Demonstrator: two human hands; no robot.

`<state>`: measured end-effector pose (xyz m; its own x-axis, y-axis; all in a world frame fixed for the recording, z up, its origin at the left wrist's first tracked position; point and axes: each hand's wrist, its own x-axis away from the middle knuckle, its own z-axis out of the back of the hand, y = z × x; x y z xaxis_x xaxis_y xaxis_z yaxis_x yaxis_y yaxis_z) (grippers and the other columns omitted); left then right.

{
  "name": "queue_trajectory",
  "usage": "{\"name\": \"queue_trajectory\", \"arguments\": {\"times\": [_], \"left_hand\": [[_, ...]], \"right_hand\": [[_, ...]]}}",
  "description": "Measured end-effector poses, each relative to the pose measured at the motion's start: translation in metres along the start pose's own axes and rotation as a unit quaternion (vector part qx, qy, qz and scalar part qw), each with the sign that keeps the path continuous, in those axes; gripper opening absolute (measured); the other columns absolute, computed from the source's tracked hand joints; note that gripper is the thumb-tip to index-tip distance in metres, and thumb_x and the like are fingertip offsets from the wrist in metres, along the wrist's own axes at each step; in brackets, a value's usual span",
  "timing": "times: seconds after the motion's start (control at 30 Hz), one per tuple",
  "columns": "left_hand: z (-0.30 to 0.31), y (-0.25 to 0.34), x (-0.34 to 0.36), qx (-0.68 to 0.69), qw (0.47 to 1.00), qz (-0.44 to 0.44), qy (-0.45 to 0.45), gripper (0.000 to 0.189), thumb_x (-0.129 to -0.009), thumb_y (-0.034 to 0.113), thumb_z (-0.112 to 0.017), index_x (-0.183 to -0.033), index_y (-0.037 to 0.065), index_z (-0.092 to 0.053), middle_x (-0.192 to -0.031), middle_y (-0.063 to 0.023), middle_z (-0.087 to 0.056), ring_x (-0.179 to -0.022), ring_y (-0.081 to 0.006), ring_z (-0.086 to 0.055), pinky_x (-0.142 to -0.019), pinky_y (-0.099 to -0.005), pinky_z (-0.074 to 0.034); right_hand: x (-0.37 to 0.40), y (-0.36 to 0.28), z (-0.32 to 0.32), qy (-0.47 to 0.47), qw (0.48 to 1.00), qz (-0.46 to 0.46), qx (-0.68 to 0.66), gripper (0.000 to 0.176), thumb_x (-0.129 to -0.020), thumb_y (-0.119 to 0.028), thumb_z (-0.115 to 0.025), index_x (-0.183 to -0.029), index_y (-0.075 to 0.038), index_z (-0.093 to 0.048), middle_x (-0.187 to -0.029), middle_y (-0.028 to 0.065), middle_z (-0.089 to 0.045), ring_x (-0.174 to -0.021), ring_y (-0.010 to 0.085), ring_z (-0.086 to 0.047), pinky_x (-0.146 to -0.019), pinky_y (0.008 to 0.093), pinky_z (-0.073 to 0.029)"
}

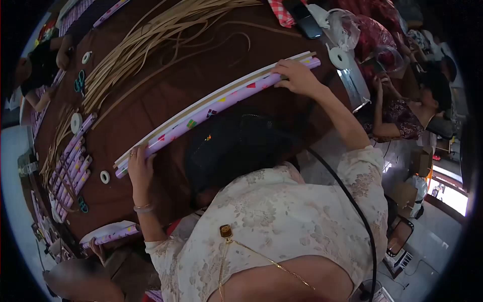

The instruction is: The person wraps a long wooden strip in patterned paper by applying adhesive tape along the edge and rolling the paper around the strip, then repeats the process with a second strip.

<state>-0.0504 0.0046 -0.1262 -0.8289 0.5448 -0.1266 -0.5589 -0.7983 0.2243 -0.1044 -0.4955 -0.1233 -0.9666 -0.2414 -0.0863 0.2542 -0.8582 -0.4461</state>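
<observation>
Both arms reach forward, wide apart. Left hand (141, 166) curls its fingers closed — right hand (298, 76) lies palm-down, fingers flat

No text or label can be read

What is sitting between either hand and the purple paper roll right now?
Nothing visible. The left hand already lies on the purple paper roll at its near-left end, and the right hand lies on its far-right end. The roll rests on the brown table, with no object between either hand and the roll.
</observation>
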Motion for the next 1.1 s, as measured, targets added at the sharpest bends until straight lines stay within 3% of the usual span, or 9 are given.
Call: {"name": "queue_trajectory", "arguments": {"times": [0.1, 0.17, 0.23, 0.53, 0.63, 0.7, 0.73, 0.8, 1.1], "left_hand": [[0.005, 0.004, 0.001, -0.008, 1.000, 0.015, 0.004, 0.040, -0.079, 0.013, -0.060, -0.115, 0.003, -0.048, -0.104, -0.0191, -0.056, -0.094, -0.0365, -0.053, -0.080, -0.0423, -0.043], [0.008, 0.011, 0.002, -0.015, 0.997, 0.069, -0.016, 0.040, -0.078, 0.015, -0.061, -0.115, 0.003, -0.049, -0.103, -0.0182, -0.057, -0.094, -0.0359, -0.054, -0.081, -0.0415, -0.043], [0.003, 0.005, 0.007, -0.024, 0.998, 0.061, -0.002, 0.038, -0.078, 0.015, -0.061, -0.112, 0.003, -0.049, -0.102, -0.0171, -0.058, -0.095, -0.0352, -0.054, -0.083, -0.0412, -0.043], [-0.004, 0.016, 0.015, -0.049, 0.997, -0.002, 0.057, 0.033, -0.076, 0.006, -0.060, -0.107, 0.002, -0.050, -0.105, -0.0149, -0.056, -0.099, -0.0332, -0.053, -0.087, -0.0412, -0.042], [-0.002, 0.019, 0.014, -0.039, 0.998, 0.007, 0.055, 0.035, -0.075, 0.006, -0.062, -0.108, 0.003, -0.051, -0.108, -0.0136, -0.054, -0.098, -0.0327, -0.053, -0.086, -0.0417, -0.043], [-0.001, 0.023, 0.015, -0.006, 0.997, 0.050, 0.057, 0.036, -0.073, 0.009, -0.064, -0.108, 0.005, -0.054, -0.108, -0.0113, -0.052, -0.095, -0.0311, -0.053, -0.083, -0.0408, -0.043], [0.002, 0.023, 0.015, -0.014, 0.997, 0.058, 0.056, 0.036, -0.073, 0.009, -0.064, -0.108, 0.005, -0.054, -0.108, -0.0113, -0.052, -0.095, -0.0311, -0.053, -0.083, -0.0408, -0.043], [0.006, 0.023, 0.012, -0.101, 0.993, 0.043, 0.032, 0.037, -0.072, 0.012, -0.065, -0.108, 0.008, -0.056, -0.105, -0.0096, -0.050, -0.093, -0.0282, -0.053, -0.080, -0.0394, -0.043], [0.004, 0.023, 0.014, -0.031, 0.993, 0.071, 0.092, 0.038, -0.073, 0.017, -0.067, -0.108, 0.007, -0.056, -0.098, -0.0095, -0.057, -0.087, -0.0270, -0.055, -0.077, -0.0363, -0.045]], "right_hand": [[0.005, -0.006, 0.002, 0.016, 1.000, 0.024, -0.009, 0.032, -0.070, -0.017, -0.068, -0.097, -0.005, -0.057, -0.095, 0.0099, -0.055, -0.090, 0.0301, -0.053, -0.079, 0.0380, -0.043], [0.007, -0.013, 0.004, 0.006, 0.999, -0.038, 0.006, 0.035, -0.071, -0.018, -0.068, -0.101, -0.006, -0.054, -0.097, 0.0103, -0.056, -0.090, 0.0306, -0.053, -0.080, 0.0384, -0.042], [0.009, -0.016, 0.006, -0.038, 0.998, -0.043, 0.007, 0.037, -0.072, -0.017, -0.067, -0.104, -0.005, -0.051, -0.099, 0.0110, -0.055, -0.094, 0.0307, -0.052, -0.080, 0.0387, -0.042], [0.020, -0.020, -0.009, 0.056, 0.995, -0.011, 0.082, 0.036, -0.069, -0.011, -0.067, -0.102, -0.005, -0.053, -0.106, 0.0116, -0.051, -0.098, 0.0316, -0.050, -0.084, 0.0381, -0.041], [0.021, -0.022, -0.010, 0.067, 0.996, -0.044, 0.039, 0.038, -0.068, -0.010, -0.068, -0.102, -0.008, -0.054, -0.106, 0.0108, -0.049, -0.098, 0.0300, -0.049, -0.085, 0.0390, -0.040], [0.021, -0.032, -0.006, 0.083, 0.979, -0.057, 0.180, 0.038, -0.067, -0.010, -0.068, -0.103, -0.010, -0.055, -0.104, 0.0093, -0.048, -0.097, 0.0276, -0.048, -0.086, 0.0395, -0.037], [0.020, -0.031, -0.006, 0.064, 0.983, -0.066, 0.157, 0.038, -0.068, -0.010, -0.068, -0.104, -0.012, -0.055, -0.101, 0.0080, -0.048, -0.097, 0.0256, -0.048, -0.086, 0.0395, -0.035], [0.019, -0.031, -0.006, 0.065, 0.984, -0.057, 0.157, 0.037, -0.069, -0.011, -0.067, -0.104, -0.011, -0.056, -0.101, 0.0092, -0.048, -0.097, 0.0274, -0.048, -0.086, 0.0396, -0.036], [0.024, -0.028, -0.012, 0.083, 0.978, -0.059, 0.184, 0.042, -0.071, -0.014, -0.066, -0.110, -0.011, -0.052, -0.110, 0.0081, -0.050, -0.104, 0.0289, -0.046, -0.091, 0.0394, -0.036]]}}
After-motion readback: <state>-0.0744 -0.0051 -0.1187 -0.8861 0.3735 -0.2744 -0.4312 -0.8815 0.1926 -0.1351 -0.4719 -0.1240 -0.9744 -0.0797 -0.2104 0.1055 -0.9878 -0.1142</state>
